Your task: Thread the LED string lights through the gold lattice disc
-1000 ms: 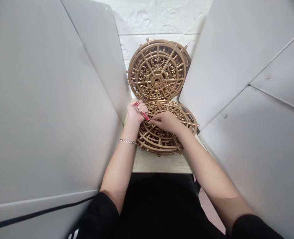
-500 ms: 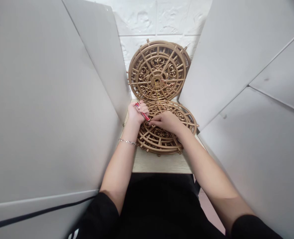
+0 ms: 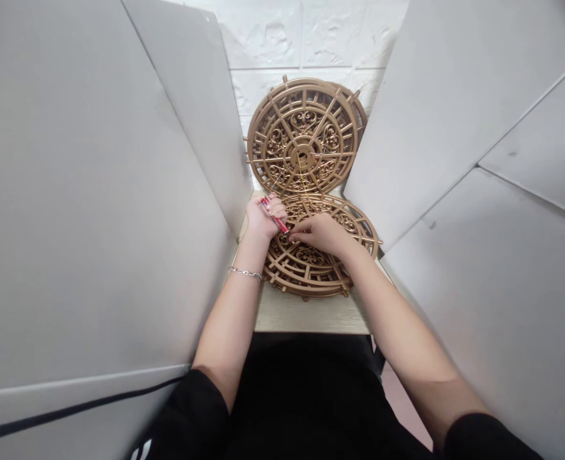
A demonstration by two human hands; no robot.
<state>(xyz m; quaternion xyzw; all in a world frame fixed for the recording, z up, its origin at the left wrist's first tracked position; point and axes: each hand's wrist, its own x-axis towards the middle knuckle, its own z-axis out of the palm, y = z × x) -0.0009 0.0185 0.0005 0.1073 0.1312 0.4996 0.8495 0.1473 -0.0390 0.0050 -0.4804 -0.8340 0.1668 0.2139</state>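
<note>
My left hand (image 3: 265, 218) is closed around a slim red pen-like tool (image 3: 281, 225), whose kind I cannot make out. My right hand (image 3: 318, 231) pinches at the tool's lower tip, and whatever is between its fingertips is too small to name. Both hands are over a gold-coloured openwork disc (image 3: 311, 278), which lies flat on top of other similar discs. Behind it, more round scrollwork discs (image 3: 306, 118) lean against the wall. A thin yellow wire (image 3: 302, 176) runs from the middle of the leaning disc down toward the lower one.
Everything rests on a narrow pale wooden surface (image 3: 306, 316). Grey panels (image 3: 95, 191) on the left and grey cabinet fronts (image 3: 502, 287) on the right hem in my arms. A white brick-pattern wall (image 3: 330, 32) is at the back. A black cable (image 3: 81, 409) runs along the lower left.
Both hands stay almost where they were, with the red tool still in the left. My right fingertips have shifted very slightly to the right.
</note>
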